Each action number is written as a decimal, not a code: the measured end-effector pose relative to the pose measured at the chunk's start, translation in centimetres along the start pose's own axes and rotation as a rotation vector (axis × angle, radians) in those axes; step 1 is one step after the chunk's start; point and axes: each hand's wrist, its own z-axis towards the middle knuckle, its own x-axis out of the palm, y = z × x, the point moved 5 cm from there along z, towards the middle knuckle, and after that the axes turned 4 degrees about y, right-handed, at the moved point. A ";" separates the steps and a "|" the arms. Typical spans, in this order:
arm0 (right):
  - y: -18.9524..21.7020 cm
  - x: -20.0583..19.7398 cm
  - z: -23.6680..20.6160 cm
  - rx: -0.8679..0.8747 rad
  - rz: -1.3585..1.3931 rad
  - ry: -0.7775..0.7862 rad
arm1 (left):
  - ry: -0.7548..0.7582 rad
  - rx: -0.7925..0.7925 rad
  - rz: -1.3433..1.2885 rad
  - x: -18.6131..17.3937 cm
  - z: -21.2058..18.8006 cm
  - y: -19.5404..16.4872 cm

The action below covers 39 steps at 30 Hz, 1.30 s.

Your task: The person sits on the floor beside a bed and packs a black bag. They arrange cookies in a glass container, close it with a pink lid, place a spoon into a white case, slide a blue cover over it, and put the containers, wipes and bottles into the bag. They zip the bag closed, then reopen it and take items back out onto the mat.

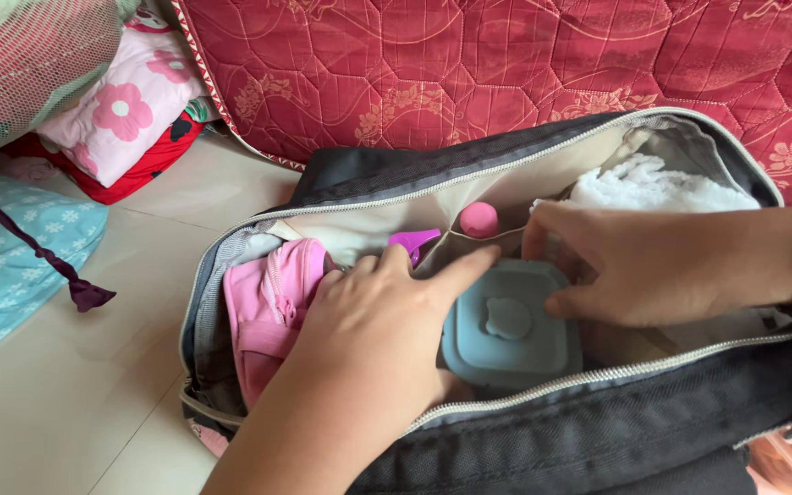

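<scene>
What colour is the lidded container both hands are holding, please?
Blue-grey container, seen best in the head view.

You had the pale tiled floor (93, 385) under everything. On it sat the open dark zip bag (598, 431), its back edge right against the red quilted mattress (506, 64), which stood behind it. To your left, a light blue patterned pillow (11, 257) lay on the tiles, and beyond it a pile of pink flowered and red bedding (130, 119) rested near the mattress corner.
</scene>
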 end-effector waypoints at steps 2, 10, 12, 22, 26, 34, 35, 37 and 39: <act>0.5 -0.7 -0.2 0.001 -0.006 -0.086 | -0.030 -0.001 -0.012 -0.6 0.0 -0.2; 1.6 -0.1 0.1 -0.054 0.275 0.027 | 0.045 -0.111 0.015 -1.2 0.9 0.6; 1.5 0.1 -0.1 -0.029 0.355 0.064 | 0.089 -0.124 0.008 -1.3 0.8 0.6; -0.2 0.7 -1.9 -0.072 0.391 0.177 | 0.211 -0.050 -0.201 -1.0 -1.4 -3.7; -0.3 1.1 -1.6 -0.127 0.393 0.224 | 0.243 -0.016 -0.081 -0.2 -0.5 -4.2; -0.3 1.5 -0.6 -0.100 0.441 0.269 | 0.207 -0.007 -0.235 -0.3 0.1 -3.3; -0.3 1.6 -0.6 -0.079 0.454 0.289 | 0.203 -0.019 -0.239 -0.5 0.1 -3.2; -0.3 1.7 -0.5 -0.051 0.450 0.290 | 0.251 -0.071 -0.217 -0.5 0.3 -3.1; -0.1 1.6 -0.7 -0.049 0.446 0.292 | 0.352 -0.149 -0.163 -0.2 0.4 -3.0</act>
